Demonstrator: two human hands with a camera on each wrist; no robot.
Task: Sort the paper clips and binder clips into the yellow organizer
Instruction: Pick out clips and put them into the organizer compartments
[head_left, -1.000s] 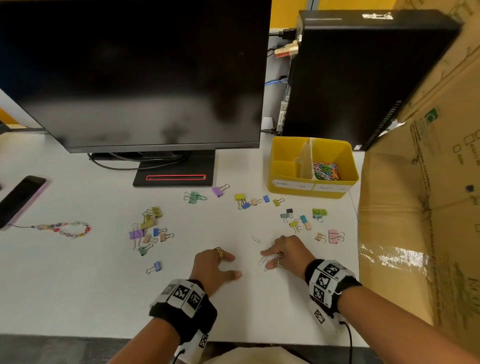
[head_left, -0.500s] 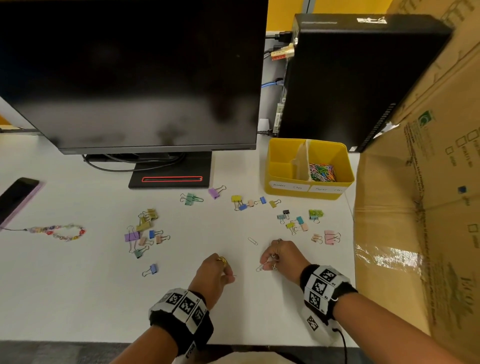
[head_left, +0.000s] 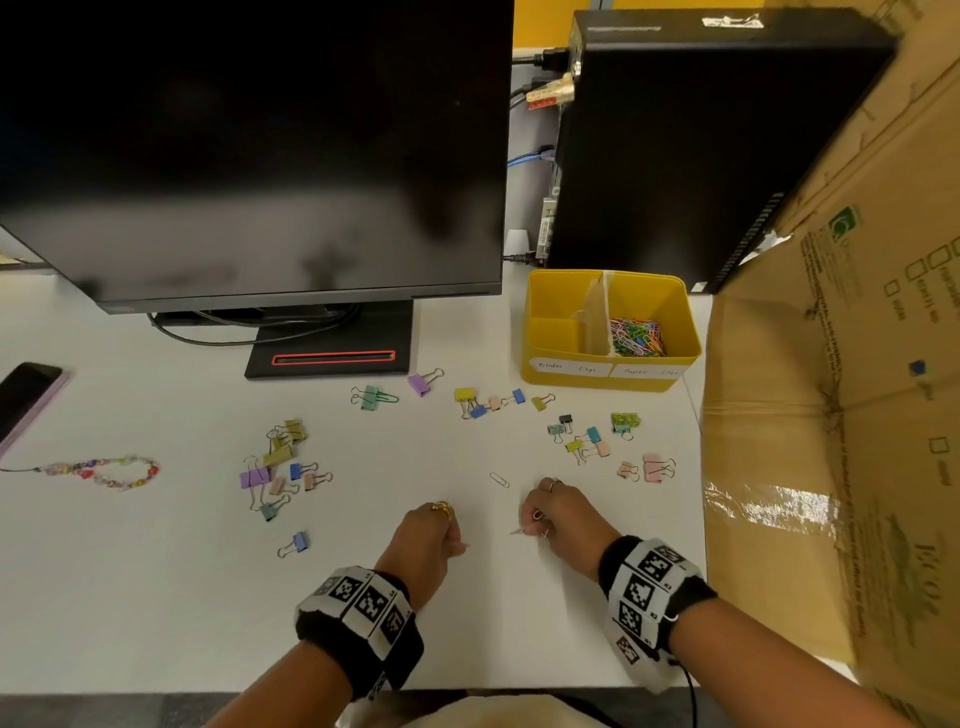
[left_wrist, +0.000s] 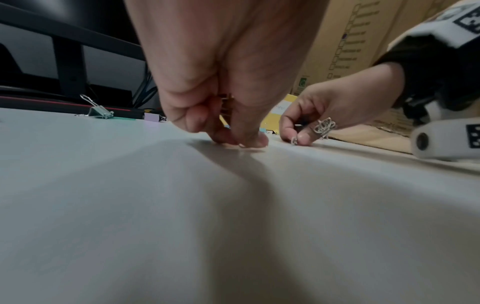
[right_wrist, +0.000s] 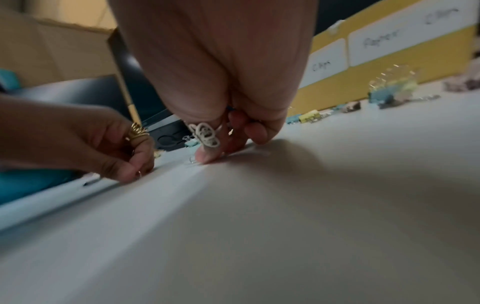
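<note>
My left hand (head_left: 456, 541) sits at the near middle of the white desk, thumb and forefinger pinching a small silver paper clip (right_wrist: 139, 173) against the surface. Just to its right, my right hand (head_left: 530, 524) pinches another silver paper clip (head_left: 518, 531) that is tilted up off the desk. A third paper clip (head_left: 500, 479) lies loose just beyond both hands. The yellow organizer (head_left: 608, 382) stands at the back right; its right compartment holds coloured paper clips (head_left: 636, 338). Coloured binder clips lie scattered at the left (head_left: 280, 467), middle (head_left: 488, 402) and right (head_left: 592, 439).
A black monitor (head_left: 249, 156) on its stand (head_left: 332, 353) fills the back left, and a black computer case (head_left: 701, 145) stands behind the organizer. A cardboard box (head_left: 831, 441) walls off the right side. A phone (head_left: 26, 395) and a bead bracelet (head_left: 104, 470) lie far left.
Both hands went from flat, spread fingers on the desk to curled pinches on paper clips. The right hand's clip has tilted up off the surface.
</note>
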